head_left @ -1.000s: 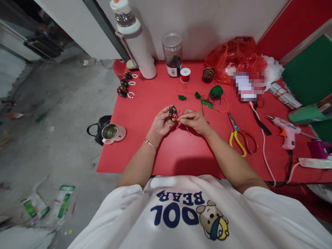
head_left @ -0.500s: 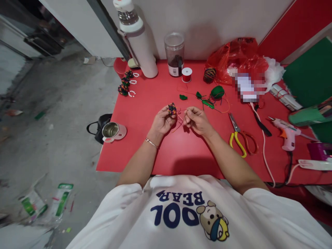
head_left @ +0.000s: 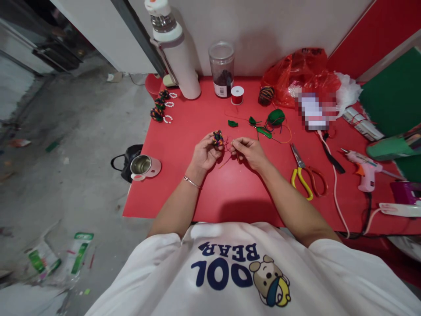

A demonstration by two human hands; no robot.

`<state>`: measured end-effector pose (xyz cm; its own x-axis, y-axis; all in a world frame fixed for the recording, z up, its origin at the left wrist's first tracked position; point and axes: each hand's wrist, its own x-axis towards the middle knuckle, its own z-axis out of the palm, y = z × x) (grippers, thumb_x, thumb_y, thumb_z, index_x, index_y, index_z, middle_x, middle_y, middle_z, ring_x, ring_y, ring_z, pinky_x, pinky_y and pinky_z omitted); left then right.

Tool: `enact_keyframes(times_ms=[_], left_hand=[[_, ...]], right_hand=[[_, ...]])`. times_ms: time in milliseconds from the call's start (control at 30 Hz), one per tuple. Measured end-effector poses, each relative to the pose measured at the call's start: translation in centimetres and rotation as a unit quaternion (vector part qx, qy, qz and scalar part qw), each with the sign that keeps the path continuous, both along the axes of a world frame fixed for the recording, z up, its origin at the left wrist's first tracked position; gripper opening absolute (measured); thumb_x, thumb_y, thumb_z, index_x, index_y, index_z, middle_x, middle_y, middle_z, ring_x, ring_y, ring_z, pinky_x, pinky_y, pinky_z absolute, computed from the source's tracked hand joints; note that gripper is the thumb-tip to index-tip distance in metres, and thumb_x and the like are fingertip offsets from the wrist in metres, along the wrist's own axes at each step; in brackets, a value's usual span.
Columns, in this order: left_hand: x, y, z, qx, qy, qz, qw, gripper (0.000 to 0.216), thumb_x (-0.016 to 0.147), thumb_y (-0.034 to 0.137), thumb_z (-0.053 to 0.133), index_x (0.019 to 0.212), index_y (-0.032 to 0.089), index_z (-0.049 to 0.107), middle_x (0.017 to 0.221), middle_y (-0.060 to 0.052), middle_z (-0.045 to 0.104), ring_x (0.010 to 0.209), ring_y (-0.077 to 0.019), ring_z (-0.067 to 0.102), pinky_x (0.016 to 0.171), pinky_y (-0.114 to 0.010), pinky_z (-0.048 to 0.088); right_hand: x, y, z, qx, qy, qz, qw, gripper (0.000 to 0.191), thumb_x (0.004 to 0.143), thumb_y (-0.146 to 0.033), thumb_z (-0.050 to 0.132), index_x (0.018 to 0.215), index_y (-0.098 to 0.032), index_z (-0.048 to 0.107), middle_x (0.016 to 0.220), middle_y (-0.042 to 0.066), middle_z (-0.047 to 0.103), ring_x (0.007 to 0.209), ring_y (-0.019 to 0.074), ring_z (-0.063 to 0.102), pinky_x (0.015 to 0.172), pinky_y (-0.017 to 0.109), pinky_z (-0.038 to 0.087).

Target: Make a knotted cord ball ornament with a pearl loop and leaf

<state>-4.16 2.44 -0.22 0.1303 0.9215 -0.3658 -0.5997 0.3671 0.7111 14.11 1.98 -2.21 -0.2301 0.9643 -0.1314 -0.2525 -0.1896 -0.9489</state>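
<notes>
left hand (head_left: 205, 154): fingers closed on multicoloured yarn piece (head_left: 217, 138), held over the middle of the counter (head_left: 171, 184). right hand (head_left: 247, 152): thumb and fingertips pinched, seemingly on a thin strand. judged part-made: loose ends (head_left: 225, 163) hanging, no beads seen on it. three beaded pieces (head_left: 157, 114), apparently done, near counter's far left corner.

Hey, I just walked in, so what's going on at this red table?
Someone is working on a small multicolored yarn piece. Their left hand holds it up over the table, while the right hand is pinched beside its loose strands; what it grips is too fine to make out. Scissors lie open to the right, and a green yarn ball sits farther back.
</notes>
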Motion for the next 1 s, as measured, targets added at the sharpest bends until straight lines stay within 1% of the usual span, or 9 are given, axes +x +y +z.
enact_keyframes(times_ms=[133,233,333,500,600,700,767,900,1000], left_hand=[[-0.2,0.0,-0.4,0.018,0.041,0.000,0.999,0.025,0.078,0.022,0.071,0.100,0.018,0.061,0.080,-0.002,0.069,0.064,-0.0150,0.069,0.045,-0.020,0.049],[-0.1,-0.1,-0.8,0.030,0.049,-0.003,0.998,0.030,0.077,0.022,0.072,0.105,0.017,0.063,0.088,-0.005,0.073,0.074,-0.0191,0.075,0.050,-0.023,0.057],[0.1,-0.2,-1.1,0.042,0.060,-0.019,0.997,0.034,0.077,0.022,0.073,0.110,0.015,0.066,0.095,-0.008,0.077,0.083,-0.0222,0.078,0.059,-0.027,0.064],[0.6,-0.5,-1.0,0.053,0.069,-0.063,0.994,0.040,0.076,0.021,0.072,0.115,0.012,0.070,0.098,-0.010,0.079,0.077,-0.0215,0.078,0.068,-0.034,0.068],[0.9,-0.7,-1.0,0.048,0.076,-0.062,0.994,0.036,0.077,0.018,0.074,0.112,0.012,0.071,0.099,-0.009,0.079,0.075,-0.0199,0.078,0.068,-0.033,0.068],[1.1,-0.8,-1.1,0.039,0.089,-0.068,0.993,0.033,0.080,0.020,0.079,0.111,0.014,0.070,0.095,-0.007,0.078,0.066,-0.0163,0.076,0.064,-0.032,0.068],[1.1,-0.9,-1.2,0.040,0.094,-0.063,0.993,0.033,0.081,0.023,0.084,0.110,0.015,0.070,0.096,-0.006,0.078,0.066,-0.0154,0.076,0.063,-0.030,0.067],[1.1,-0.8,-1.2,0.038,0.093,-0.042,0.994,0.039,0.077,0.023,0.090,0.110,0.015,0.069,0.097,-0.006,0.078,0.078,-0.0186,0.080,0.061,-0.026,0.067],[1.1,-0.9,-1.1,0.035,0.097,-0.043,0.994,0.042,0.076,0.021,0.090,0.110,0.015,0.067,0.094,-0.005,0.078,0.077,-0.0198,0.080,0.055,-0.024,0.064]], right_hand=[[0.5,0.7,-0.6,0.032,-0.050,-0.042,0.997,0.051,0.073,-0.070,0.087,0.085,-0.022,0.075,0.082,0.002,0.073,0.067,0.0131,0.062,0.057,0.026,0.051],[0.8,1.0,-0.9,0.062,-0.092,-0.072,0.991,0.050,0.078,-0.068,0.083,0.102,-0.024,0.078,0.089,0.004,0.075,0.083,0.0180,0.069,0.077,0.034,0.058],[0.8,1.0,-1.1,0.084,-0.115,-0.073,0.987,0.053,0.082,-0.063,0.079,0.118,-0.024,0.077,0.101,0.006,0.076,0.096,0.0215,0.071,0.091,0.039,0.058],[0.8,0.8,-1.3,0.093,-0.133,-0.042,0.986,0.057,0.082,-0.058,0.081,0.126,-0.023,0.074,0.096,0.005,0.074,0.090,0.0209,0.068,0.091,0.041,0.057],[1.0,0.9,-1.3,0.095,-0.146,-0.042,0.984,0.063,0.075,-0.055,0.087,0.127,-0.022,0.074,0.102,0.006,0.075,0.092,0.0208,0.068,0.092,0.041,0.058],[1.3,1.1,-1.3,0.099,-0.157,-0.033,0.982,0.063,0.073,-0.049,0.089,0.127,-0.022,0.074,0.103,0.006,0.076,0.093,0.0206,0.069,0.093,0.041,0.058],[1.4,1.1,-1.2,0.093,-0.140,-0.019,0.986,0.059,0.073,-0.046,0.088,0.125,-0.022,0.075,0.100,0.004,0.076,0.092,0.0198,0.069,0.094,0.041,0.058],[1.5,1.2,-1.1,0.067,-0.071,-0.004,0.995,0.052,0.073,-0.040,0.086,0.121,-0.023,0.075,0.101,0.003,0.078,0.096,0.0193,0.072,0.097,0.040,0.059],[1.5,1.2,-1.0,0.056,-0.060,-0.011,0.997,0.048,0.071,-0.035,0.087,0.116,-0.024,0.076,0.100,0.003,0.079,0.097,0.0187,0.073,0.096,0.038,0.060]])
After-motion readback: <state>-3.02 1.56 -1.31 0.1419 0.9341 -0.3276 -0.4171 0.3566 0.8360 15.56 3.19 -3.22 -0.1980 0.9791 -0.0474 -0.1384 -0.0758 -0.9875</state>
